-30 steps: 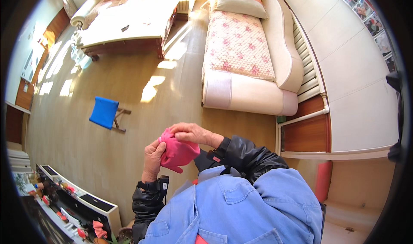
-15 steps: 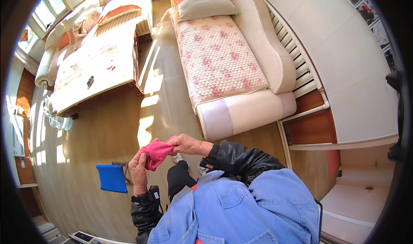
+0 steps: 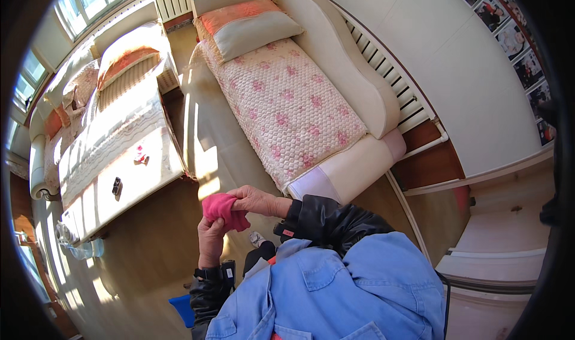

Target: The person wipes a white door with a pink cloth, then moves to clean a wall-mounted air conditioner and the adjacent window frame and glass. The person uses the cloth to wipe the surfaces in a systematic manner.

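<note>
A bright pink cloth (image 3: 219, 206) is bunched up between my two hands, in front of my body. My left hand (image 3: 211, 239) pinches its lower left edge from below, with the thumb on top. From the right, my right hand (image 3: 259, 201) grips the cloth, and some of its fingers are tucked into the folds and hidden. Both forearms are in black sleeves under a blue denim garment (image 3: 335, 280).
A daybed (image 3: 293, 106) with a flowered quilt stands ahead to the right, near a slatted radiator (image 3: 413, 115). At the left is a long table (image 3: 132, 160) with a small black object (image 3: 117, 186) on it. The blue stool (image 3: 182, 310) is low beside my left arm.
The cloth, stretched and twisted before, is now more gathered, with my right hand closer over it. The view has shifted, and the blue stool now sits lower and mostly behind my left arm.
</note>
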Demonstrator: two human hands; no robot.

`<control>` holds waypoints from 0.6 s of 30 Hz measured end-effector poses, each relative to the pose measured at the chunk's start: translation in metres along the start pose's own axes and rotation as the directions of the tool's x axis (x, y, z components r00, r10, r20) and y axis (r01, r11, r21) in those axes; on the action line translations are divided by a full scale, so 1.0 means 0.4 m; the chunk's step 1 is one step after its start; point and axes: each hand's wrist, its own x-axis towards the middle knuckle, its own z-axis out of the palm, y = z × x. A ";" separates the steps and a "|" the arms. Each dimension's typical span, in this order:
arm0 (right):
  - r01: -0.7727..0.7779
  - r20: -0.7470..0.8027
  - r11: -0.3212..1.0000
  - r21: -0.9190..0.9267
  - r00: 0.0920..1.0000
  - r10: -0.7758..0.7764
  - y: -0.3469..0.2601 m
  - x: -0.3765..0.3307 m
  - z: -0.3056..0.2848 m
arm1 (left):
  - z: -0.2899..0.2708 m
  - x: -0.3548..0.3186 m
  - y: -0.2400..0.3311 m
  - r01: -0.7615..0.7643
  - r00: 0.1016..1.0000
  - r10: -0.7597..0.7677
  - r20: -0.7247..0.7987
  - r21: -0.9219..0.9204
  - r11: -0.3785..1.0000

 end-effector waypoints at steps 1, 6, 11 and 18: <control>0.065 -0.019 0.995 -0.079 0.998 -0.067 -0.005 0.024 -0.017 | -0.015 0.040 0.007 -0.007 1.000 0.007 -0.017 0.013 1.000; 0.104 -0.337 0.809 -0.578 0.873 -0.353 -0.022 0.077 -0.111 | -0.047 0.209 0.035 -0.080 0.986 0.099 -0.134 0.140 0.987; 0.073 -0.371 0.783 -0.618 0.851 -0.372 -0.036 0.083 -0.175 | 0.025 0.367 0.057 -0.047 0.972 0.105 -0.211 0.262 0.964; 0.239 -0.468 0.967 0.089 0.867 -0.171 -0.025 0.154 -0.320 | 0.174 0.568 0.088 0.055 0.992 -0.070 0.106 0.135 0.989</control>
